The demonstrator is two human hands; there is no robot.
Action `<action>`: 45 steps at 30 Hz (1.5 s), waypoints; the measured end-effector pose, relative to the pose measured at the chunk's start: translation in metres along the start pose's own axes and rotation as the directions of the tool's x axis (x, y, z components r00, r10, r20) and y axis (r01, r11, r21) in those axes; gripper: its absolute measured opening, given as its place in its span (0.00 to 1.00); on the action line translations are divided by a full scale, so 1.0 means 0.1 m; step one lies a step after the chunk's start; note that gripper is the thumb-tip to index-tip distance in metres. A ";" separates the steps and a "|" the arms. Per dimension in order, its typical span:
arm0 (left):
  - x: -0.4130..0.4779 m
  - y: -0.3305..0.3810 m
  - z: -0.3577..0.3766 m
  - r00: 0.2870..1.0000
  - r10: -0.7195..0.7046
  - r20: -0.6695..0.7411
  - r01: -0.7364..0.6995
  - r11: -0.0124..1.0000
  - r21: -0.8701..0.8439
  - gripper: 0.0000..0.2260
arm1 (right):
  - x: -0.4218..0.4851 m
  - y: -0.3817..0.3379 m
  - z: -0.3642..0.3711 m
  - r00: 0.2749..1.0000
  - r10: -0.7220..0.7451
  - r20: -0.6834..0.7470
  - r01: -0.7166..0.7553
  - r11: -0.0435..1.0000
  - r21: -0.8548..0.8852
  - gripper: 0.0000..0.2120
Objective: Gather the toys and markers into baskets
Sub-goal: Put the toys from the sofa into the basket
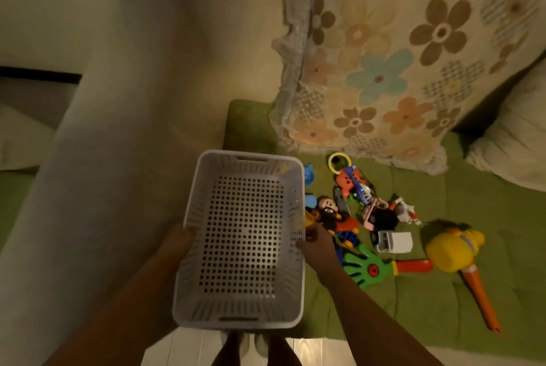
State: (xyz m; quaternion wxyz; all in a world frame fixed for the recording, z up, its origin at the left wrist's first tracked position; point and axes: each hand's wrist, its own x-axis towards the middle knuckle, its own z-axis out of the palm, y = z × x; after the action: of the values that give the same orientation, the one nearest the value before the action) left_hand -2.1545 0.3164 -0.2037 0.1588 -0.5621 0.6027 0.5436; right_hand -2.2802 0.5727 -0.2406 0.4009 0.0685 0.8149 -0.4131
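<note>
**One white basket is held over a green cover, beside a heap of toys**

One perforated white basket (242, 235) is gripped by two hands: the left hand (177, 243) is closed on its left wall and the right hand (317, 243) on its right wall, with fingers curled at the rim. Nothing is seen inside it. The toys are spread on the green quilted cover (413, 306) just right of the basket: one bearded doll (328, 213), one green hand-shaped clapper (365, 269), one yellow hammer (455, 250) with an orange handle, one white toy vehicle (394, 241), one pink toy car (376, 213), one yellow ring (339, 162), and two blue pieces (308, 176) partly hidden by the basket's right rim. Two pillows are seen behind the toys, one floral pillow (384, 55) and one cream pillow (514, 152).
</note>
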 end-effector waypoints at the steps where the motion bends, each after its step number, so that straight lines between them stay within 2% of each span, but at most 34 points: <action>1: 0.07 -0.05 0.01 1.000 0.020 -0.004 -0.020 1.000 0.005 0.07 | 0.06 0.05 0.00 0.999 -0.004 0.037 0.004 1.000 0.001 0.13; 4: 0.26 -0.18 -0.01 0.998 0.044 -0.052 -0.045 0.999 -0.008 0.08 | 0.29 0.07 -0.01 0.993 0.009 0.121 -0.016 0.998 0.056 0.31; 5: 0.29 -0.20 -0.03 0.997 0.040 -0.060 -0.040 0.999 -0.014 0.09 | 0.37 0.02 -0.01 0.991 0.044 0.130 -0.056 0.994 0.092 0.33; 7: 0.37 -0.24 -0.07 0.997 0.042 -0.058 -0.043 0.999 -0.019 0.10 | 0.58 -0.04 0.02 0.984 0.118 0.133 -0.143 0.971 0.191 0.30; 8: 0.41 -0.26 -0.08 0.998 0.055 -0.044 -0.056 0.998 -0.019 0.11 | 0.67 -0.09 0.02 0.989 0.120 0.089 -0.133 0.977 0.169 0.27; 10: 0.51 -0.29 -0.11 0.996 0.083 -0.021 -0.084 0.996 -0.025 0.13 | 0.94 -0.08 0.04 0.997 -0.071 -0.024 0.067 0.987 -0.143 0.15; 12: 0.61 -0.34 -0.12 0.996 0.090 -0.015 -0.091 0.996 -0.020 0.14 | 1.16 -0.07 0.05 0.957 -0.289 -0.030 0.238 0.839 -0.490 0.03; 15: 0.70 -0.39 -0.12 0.997 0.079 -0.007 -0.079 0.996 -0.038 0.15 | 1.36 -0.08 0.15 0.934 -0.345 0.091 0.302 0.630 -0.715 0.22; 17: 0.77 -0.41 -0.12 0.998 0.058 -0.002 -0.058 0.997 -0.044 0.15 | 1.43 -0.12 0.24 0.929 -0.329 0.171 0.323 0.489 -0.810 0.28; 18: 0.81 -0.43 -0.12 0.999 0.044 0.002 -0.044 0.998 -0.051 0.15 | 1.44 -0.13 0.27 0.933 -0.313 0.178 0.312 0.456 -0.833 0.30; 21: 0.90 -0.49 -0.14 1.000 0.017 0.003 -0.017 0.998 -0.061 0.16 | 1.50 -0.11 0.34 0.958 -0.251 0.138 0.254 0.522 -0.814 0.31; 24: 0.97 -0.53 -0.13 1.000 0.029 -0.001 -0.029 0.998 -0.061 0.16 | 1.55 -0.09 0.37 0.963 -0.248 0.109 0.232 0.544 -0.806 0.30; 28: 0.96 -0.52 -0.13 0.999 0.034 0.019 -0.032 0.996 -0.088 0.17 | 1.65 -0.06 0.34 0.973 -0.225 0.053 0.157 0.475 -0.866 0.26; 31: 0.94 -0.52 -0.11 0.999 0.028 0.018 -0.026 0.993 -0.113 0.16 | 1.67 0.02 0.29 0.954 -0.288 0.083 0.215 0.464 -0.859 0.22; 34: 0.94 -0.51 -0.10 0.999 0.031 0.016 -0.029 0.990 -0.136 0.16 | 1.58 0.07 0.20 0.922 -0.376 0.090 0.256 0.420 -0.870 0.26; 37: 0.92 -0.49 -0.09 0.998 0.052 0.039 -0.044 0.984 -0.174 0.15 | 1.38 0.04 -0.03 0.919 -0.388 -0.067 0.178 0.562 -0.808 0.35; 41: 0.87 -0.44 -0.08 0.996 0.072 0.050 -0.063 0.984 -0.168 0.15 | 1.08 -0.14 -0.35 0.836 -0.444 -0.322 0.191 0.786 -0.588 0.32; 43: 0.81 -0.39 -0.10 0.995 0.076 0.057 -0.066 0.985 -0.160 0.14 | 0.91 -0.32 -0.43 0.785 -0.468 -0.405 0.254 0.840 -0.479 0.29; 45: 0.77 -0.35 -0.10 0.995 0.075 0.065 -0.064 0.986 -0.154 0.13 | 0.72 -0.50 -0.41 0.754 -0.510 -0.414 0.344 0.843 -0.414 0.28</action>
State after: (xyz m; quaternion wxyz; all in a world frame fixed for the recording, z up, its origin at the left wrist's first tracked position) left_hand -2.1451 0.2768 -0.2786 0.1175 -0.5317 0.5728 0.6127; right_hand -2.3750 0.5540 -0.2468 0.0703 -0.0796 0.9390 -0.3271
